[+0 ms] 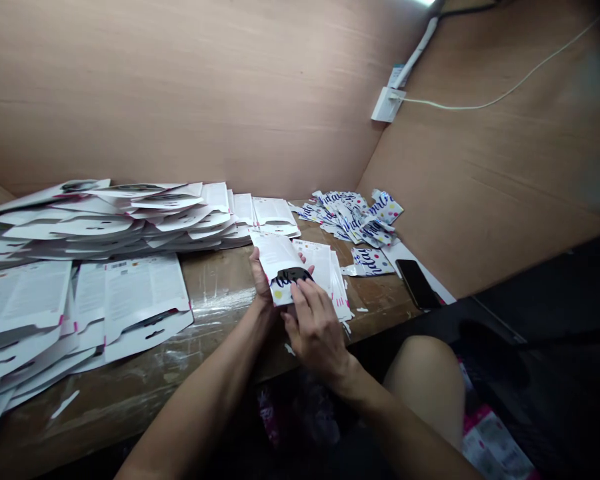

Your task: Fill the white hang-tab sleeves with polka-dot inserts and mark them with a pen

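So a white packet (275, 250) is held up just over the table (220, 287), at its near edge and toward the right end. It's clasped in the left grip (263, 285), with the thumb laid along one side and fingertips showing past the other. The left forearm (205, 390) is angled up and inward from the near edge. The right grip (320, 337) is brought in palm-down, fingers bent and bunched over the packet's near end, thumb tucked lower. Whether anything's actually pinched there can't be told, tbh. The right forearm (405, 427) is slanted in from the lower right, wrist kept close to the near edge. A dark opening and a dotted, lettered end are seen under those fingers.

Loose white packets (323, 263) are left lying just beyond the hands. Lettered pieces (353, 217) are heaped toward the far right corner, and a phone (417, 283) is parked by the near right corner. A big packet stack (130, 217) is lined along the far edge, leftward.
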{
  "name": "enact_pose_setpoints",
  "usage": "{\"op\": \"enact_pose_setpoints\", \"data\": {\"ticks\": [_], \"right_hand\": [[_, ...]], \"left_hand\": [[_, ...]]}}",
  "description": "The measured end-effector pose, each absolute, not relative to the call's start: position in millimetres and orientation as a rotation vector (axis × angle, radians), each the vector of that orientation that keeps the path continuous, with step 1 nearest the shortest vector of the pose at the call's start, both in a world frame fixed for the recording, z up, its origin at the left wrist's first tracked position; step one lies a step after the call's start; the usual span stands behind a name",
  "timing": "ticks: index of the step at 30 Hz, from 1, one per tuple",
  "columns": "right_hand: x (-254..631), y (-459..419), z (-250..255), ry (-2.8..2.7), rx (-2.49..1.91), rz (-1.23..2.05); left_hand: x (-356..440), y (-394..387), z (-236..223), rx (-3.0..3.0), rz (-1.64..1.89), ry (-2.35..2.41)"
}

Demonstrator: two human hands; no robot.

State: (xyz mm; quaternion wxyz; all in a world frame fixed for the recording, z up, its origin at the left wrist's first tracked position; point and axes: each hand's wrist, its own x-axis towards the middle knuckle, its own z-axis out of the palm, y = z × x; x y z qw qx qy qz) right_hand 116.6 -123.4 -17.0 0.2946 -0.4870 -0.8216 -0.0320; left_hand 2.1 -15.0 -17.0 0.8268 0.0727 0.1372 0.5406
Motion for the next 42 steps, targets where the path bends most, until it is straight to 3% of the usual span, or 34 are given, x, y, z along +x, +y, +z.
{"op": "enact_pose_setpoints", "data": {"ticks": [5, 8, 11, 16, 20, 24, 26, 29, 32, 37, 42], "right_hand": [[119, -114, -23, -2.291, -1.408, 0.084], [129, -53, -9, -2.098, -1.508, 0.133], [120, 25, 14, -1.947, -1.457, -0.037], [91, 94, 28, -2.416, -1.345, 0.105], [130, 56, 11, -2.222, -1.290, 0.155], [194, -13, -9, -1.710, -1.544, 0.185], [206, -42, -17, -1.465, -1.601, 0.386], [198, -69, -24, -1.148, -1.366, 0.980], [188, -81, -19, -0.791, -1.106, 1.339], [189, -99, -6, -0.541, -1.117, 1.708], [169, -108, -14, -0.602, -1.165, 1.687]], "left_hand": [[15, -17, -18, 0.267, 1.112, 0.368], [27, -16, -18, 0.639, 1.236, 0.735], [27, -16, -22, 0.962, 1.335, 1.138], [17, -18, -43, 1.573, 1.010, 1.639], [12, -9, -53, 1.318, 1.164, 1.444], [13, 5, -50, 0.902, 1.429, 1.183], [19, 7, -48, 0.835, 1.471, 1.124], [29, -1, -42, 0.727, 1.491, 1.008], [30, -16, -32, 0.606, 1.316, 0.779], [10, -36, -12, 0.441, 0.903, 0.237], [0, -43, -4, 0.441, 0.791, 0.144]]}}
